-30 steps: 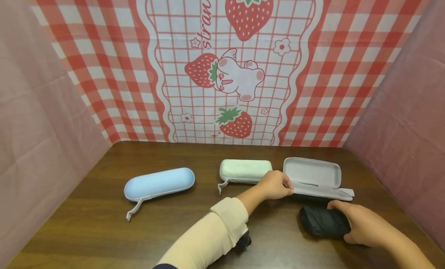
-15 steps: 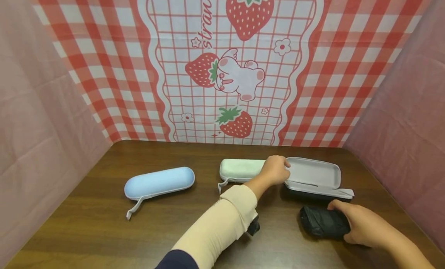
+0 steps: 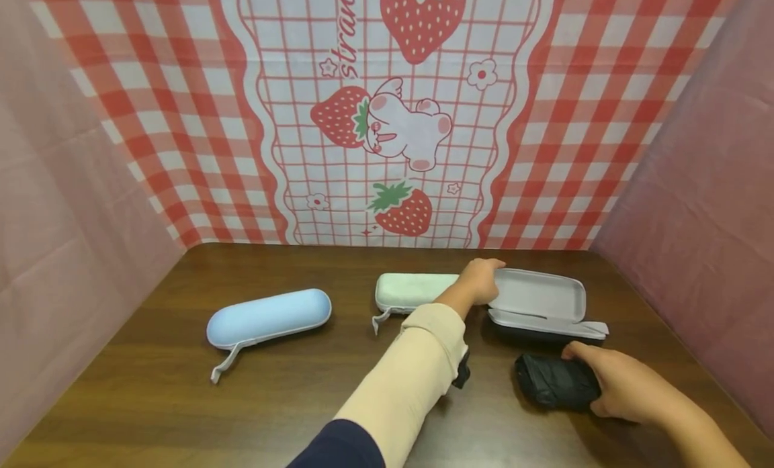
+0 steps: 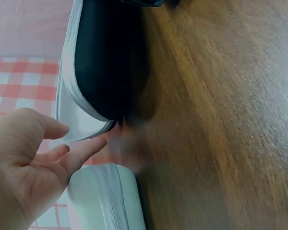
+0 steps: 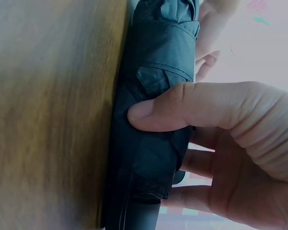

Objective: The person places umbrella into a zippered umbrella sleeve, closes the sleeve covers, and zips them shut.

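An open hard zip case (image 3: 537, 295) with a grey lining and a black lower shell lies at the right back, its lid raised towards the wall. My left hand (image 3: 479, 283) is at the left edge of that lid, thumb and fingers extended and spread around its corner in the left wrist view. In front of the case, my right hand (image 3: 623, 385) grips a folded black compact umbrella (image 3: 553, 382). The right wrist view shows the thumb across the umbrella's near side, with the fingers behind it. A closed pale green case (image 3: 411, 290) sits beside my left hand, its right end hidden.
A closed light blue case (image 3: 269, 318) with a grey strap lies on the left of the brown wooden table (image 3: 254, 407). A red checked strawberry cloth (image 3: 399, 132) hangs behind, and pink cloth (image 3: 66, 219) covers the sides.
My left hand has moved from the front left corner of the open case up and back to the lid's left edge. The right hand keeps its grip on the umbrella.
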{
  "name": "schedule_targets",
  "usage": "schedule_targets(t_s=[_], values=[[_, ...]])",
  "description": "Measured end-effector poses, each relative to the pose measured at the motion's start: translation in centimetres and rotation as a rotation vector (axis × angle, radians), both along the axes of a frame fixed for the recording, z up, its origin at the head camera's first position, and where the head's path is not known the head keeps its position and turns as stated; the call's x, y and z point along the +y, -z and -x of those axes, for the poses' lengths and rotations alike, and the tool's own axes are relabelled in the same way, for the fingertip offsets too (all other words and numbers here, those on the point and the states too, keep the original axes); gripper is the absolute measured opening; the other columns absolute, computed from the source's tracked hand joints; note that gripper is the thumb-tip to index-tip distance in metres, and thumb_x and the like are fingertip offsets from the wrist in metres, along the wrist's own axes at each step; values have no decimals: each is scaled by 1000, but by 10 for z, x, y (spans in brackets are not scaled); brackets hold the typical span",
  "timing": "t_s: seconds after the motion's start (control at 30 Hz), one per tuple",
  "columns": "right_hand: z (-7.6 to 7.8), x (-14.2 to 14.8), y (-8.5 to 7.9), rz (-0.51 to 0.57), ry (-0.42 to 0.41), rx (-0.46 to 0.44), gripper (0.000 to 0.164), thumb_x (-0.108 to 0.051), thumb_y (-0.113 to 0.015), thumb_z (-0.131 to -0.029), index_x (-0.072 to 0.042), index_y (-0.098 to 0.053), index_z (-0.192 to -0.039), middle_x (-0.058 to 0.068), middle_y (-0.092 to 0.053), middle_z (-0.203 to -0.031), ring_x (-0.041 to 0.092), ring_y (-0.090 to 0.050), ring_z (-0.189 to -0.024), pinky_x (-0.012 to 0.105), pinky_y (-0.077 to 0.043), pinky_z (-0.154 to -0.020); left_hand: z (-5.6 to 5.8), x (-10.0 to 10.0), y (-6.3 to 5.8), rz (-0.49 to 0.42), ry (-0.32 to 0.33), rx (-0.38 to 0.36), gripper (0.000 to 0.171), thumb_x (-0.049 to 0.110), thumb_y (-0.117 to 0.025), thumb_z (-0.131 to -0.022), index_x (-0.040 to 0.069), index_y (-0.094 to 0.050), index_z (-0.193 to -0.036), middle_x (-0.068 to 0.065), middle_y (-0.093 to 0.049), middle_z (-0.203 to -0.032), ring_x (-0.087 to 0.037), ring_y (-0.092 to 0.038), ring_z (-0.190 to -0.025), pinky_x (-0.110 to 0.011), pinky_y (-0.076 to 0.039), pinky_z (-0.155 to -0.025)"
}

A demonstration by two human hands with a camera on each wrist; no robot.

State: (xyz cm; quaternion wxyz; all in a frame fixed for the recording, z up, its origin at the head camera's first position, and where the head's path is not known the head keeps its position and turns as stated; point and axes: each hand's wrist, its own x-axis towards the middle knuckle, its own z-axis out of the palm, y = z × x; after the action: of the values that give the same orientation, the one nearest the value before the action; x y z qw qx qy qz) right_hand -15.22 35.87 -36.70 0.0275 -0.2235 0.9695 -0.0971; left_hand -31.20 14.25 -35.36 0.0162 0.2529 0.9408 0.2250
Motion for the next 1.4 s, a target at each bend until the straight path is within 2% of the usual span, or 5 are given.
schedule_targets(t_s=[0.23, 0.6, 1.03, 1.2, 1.4], values=[[-1, -7, 1, -12, -42, 11, 82, -14, -94, -49, -14, -60, -124, 6, -66, -115, 28, -62, -99, 44, -52, -71, 3, 0, 3, 71, -30, 14, 57, 4, -61, -84, 24, -57, -137, 5, -60, -131, -12, -50, -124, -17, -41, -94], [-9, -18, 2, -7, -129, 95, 77, -9, -89, -48, -19, -63, -120, -1, -66, -114, 22, -62, -100, 41, -53, -71, 3, 2, 11, 122, -67, 71, 53, 8, -65, -85, 26, -59, -134, 3, -62, -124, -10, -53, -118, -18, -44, -90], [-11, -13, -15, -20, -103, 56, 76, -11, -87, -50, -27, -63, -120, -10, -65, -111, 4, -56, -89, 31, -47, -63, 3, -5, 4, -185, -65, 56, 38, -1, -60, -83, 17, -73, -114, 1, -69, -107, -9, -60, -100, -16, -46, -81], [-10, -8, -23, -39, -79, 27, 74, -12, -87, -51, -24, -64, -120, -6, -66, -113, 7, -57, -89, 32, -47, -62, 4, -8, 3, -314, -24, 5, 27, 2, -61, -87, 11, -74, -109, 0, -70, -102, -5, -58, -84, -13, -43, -70], [-11, -2, -29, -71, -54, 38, 74, -11, -88, -50, -21, -65, -120, -2, -66, -115, 19, -61, -98, 37, -50, -67, 2, -9, 1, -371, 22, -6, 26, 2, -62, -87, 10, -73, -110, -2, -71, -105, -6, -59, -87, -14, -43, -72]])
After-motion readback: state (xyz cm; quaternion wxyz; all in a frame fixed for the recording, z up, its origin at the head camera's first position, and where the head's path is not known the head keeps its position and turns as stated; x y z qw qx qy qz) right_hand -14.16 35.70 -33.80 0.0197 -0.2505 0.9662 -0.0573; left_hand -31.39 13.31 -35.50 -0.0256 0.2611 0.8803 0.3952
